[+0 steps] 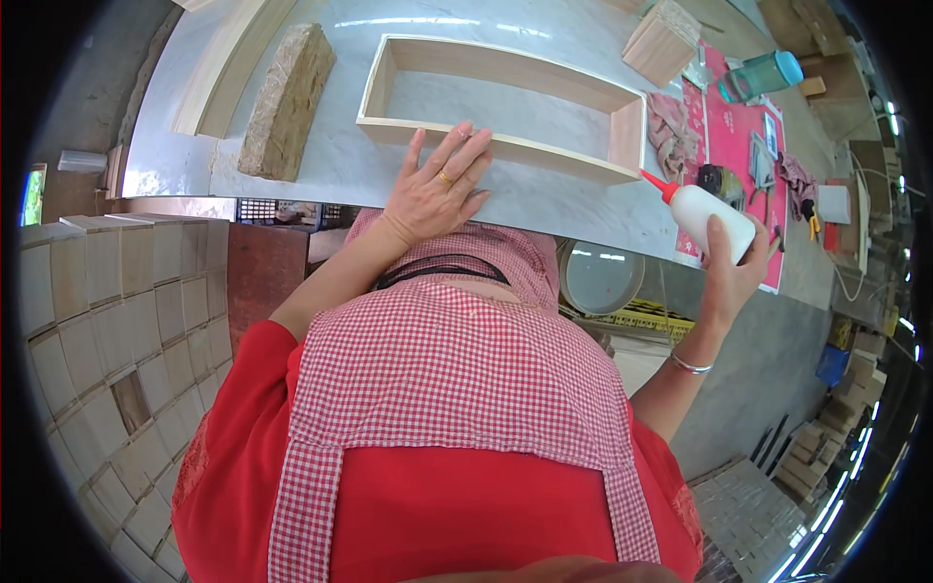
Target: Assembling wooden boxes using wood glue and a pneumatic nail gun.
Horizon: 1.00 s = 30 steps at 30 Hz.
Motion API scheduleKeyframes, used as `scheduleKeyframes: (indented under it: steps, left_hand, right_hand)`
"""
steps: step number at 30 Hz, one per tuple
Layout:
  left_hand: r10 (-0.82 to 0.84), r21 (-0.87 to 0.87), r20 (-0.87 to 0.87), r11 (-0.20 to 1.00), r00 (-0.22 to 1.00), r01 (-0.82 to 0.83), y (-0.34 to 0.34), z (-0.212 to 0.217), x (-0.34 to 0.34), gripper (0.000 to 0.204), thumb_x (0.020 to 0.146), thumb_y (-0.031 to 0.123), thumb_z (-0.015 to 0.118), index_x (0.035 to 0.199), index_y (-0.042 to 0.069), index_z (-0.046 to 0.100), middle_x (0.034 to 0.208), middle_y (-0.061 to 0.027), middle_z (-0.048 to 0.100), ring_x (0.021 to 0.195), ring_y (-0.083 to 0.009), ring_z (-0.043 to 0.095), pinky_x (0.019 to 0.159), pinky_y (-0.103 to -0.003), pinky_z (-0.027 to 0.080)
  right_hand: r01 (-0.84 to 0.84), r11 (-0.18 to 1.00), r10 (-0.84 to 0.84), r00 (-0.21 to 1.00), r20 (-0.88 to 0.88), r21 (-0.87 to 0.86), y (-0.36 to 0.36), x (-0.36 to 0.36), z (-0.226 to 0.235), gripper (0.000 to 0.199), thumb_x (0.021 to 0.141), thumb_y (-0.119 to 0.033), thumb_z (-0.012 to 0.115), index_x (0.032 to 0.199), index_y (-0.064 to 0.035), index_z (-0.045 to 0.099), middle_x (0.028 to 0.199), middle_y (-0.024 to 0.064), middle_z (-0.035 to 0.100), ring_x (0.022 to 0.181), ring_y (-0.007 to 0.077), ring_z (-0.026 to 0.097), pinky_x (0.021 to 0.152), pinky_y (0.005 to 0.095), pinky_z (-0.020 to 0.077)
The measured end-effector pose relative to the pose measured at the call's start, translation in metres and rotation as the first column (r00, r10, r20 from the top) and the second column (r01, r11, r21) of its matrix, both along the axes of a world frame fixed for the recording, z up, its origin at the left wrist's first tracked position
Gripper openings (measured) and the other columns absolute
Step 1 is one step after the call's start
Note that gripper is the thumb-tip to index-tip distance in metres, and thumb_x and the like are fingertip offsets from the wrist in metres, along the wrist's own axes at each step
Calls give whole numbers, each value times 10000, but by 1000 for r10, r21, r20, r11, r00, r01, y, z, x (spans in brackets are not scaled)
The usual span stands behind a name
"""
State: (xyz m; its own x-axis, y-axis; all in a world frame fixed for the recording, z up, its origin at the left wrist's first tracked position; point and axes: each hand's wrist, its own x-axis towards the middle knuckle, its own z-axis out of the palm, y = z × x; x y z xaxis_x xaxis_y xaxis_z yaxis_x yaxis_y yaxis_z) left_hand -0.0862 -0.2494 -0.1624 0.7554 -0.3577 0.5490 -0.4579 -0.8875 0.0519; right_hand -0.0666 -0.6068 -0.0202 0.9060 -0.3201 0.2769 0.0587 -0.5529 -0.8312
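A long, open wooden frame [544, 153] of pale boards lies on the grey tabletop [335, 155]. Across its near side rests my left hand [439, 185], fingers stretched out and a ring on one of them. Nothing shows in that hand. My right hand [731, 257] is wrapped round a white glue bottle [709, 222] with a red nozzle. The bottle is tilted, and its nozzle tip meets or nearly meets the frame's near right corner; I cannot tell whether it touches.
Left of the frame lies a rough wood block [287, 102]. A stack of wooden pieces [663, 41], a crumpled cloth [671, 131], a tape measure [721, 183] and a teal bottle [758, 78] are to the right. Piled wooden blocks [126, 321] stand at lower left.
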Motion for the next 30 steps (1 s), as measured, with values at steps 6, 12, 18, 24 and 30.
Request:
scheduleKeyframes:
  steps: [6,12,18,24,30]
  left_hand:
    - [-32,-64,13,997,999,33,2,-1,-3,469,837,363,692,1241,137,623,1533,-69,398,1455,-256,329,1192,-571,107]
    - [-68,-107,61,991,996,74,3,-6,-5,448,832,354,690,1219,138,620,1484,-90,431,1407,-260,396,1169,-586,196]
    - [-96,-145,45,984,994,102,3,-10,-5,413,840,331,675,1185,116,610,1428,-71,458,1379,-230,417,1159,-568,257]
    - [-99,-167,100,979,990,115,4,-9,-5,414,838,336,682,1186,118,625,1430,-74,470,1358,-234,443,1159,-550,271]
    - [-148,-136,155,976,977,169,7,-9,-6,413,834,326,693,1193,128,644,1424,-71,496,1343,-232,474,1159,-525,280]
  right_hand:
    - [-113,934,143,988,-65,340,60,1,-2,418,805,-150,811,1124,-13,579,966,74,617,799,127,602,531,251,498]
    - [-414,824,450,893,-1,387,176,16,-25,432,805,-162,814,1128,-8,570,1006,66,607,826,126,608,579,243,505]
    - [-527,756,558,829,36,388,234,34,-35,442,806,-173,821,1121,5,567,1036,76,607,889,135,607,719,261,516]
    - [-559,772,581,813,21,302,237,39,-32,438,803,-176,829,1109,6,572,1022,78,615,897,142,606,767,275,516]
    - [-494,836,509,861,1,239,209,36,-23,431,807,-186,828,1105,-3,577,1006,68,621,890,134,605,763,275,511]
